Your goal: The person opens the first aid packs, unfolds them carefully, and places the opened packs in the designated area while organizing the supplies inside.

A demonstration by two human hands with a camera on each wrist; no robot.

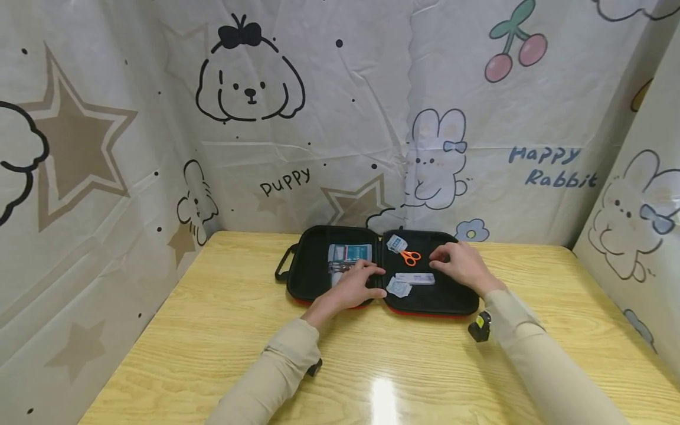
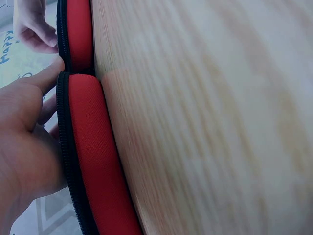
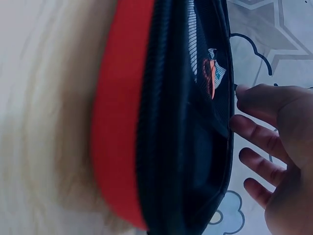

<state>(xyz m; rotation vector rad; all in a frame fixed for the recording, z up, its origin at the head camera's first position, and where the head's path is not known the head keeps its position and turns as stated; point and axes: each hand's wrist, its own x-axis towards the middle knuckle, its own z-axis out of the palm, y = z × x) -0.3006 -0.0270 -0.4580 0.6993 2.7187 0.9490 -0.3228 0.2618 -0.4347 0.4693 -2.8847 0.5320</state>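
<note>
A black-lined, red-sided zip case [image 1: 462, 304] lies unfolded on the table, its two halves side by side. My left hand [image 1: 355, 285] reaches over the left half, thumb and fingertips near the middle fold and nothing visible in its grasp. Above the right half is my right hand [image 1: 460, 267], fingers loosely bent and holding nothing, as the right wrist view shows. Orange-handled scissors [image 1: 411, 257] and a small white-and-blue packet [image 1: 396, 243] lie near the back of that half. Nearer sit a slim white packet [image 1: 415, 278] and a crinkled white packet [image 1: 399, 288].
In the left half are a teal-and-white packet [image 1: 350, 252] and other items partly covered by my left hand. A black carry handle [image 1: 285, 263] sticks out at the left. The wooden table [image 1: 223, 330] meets a printed cloth backdrop [image 1: 329, 118] behind and at both sides.
</note>
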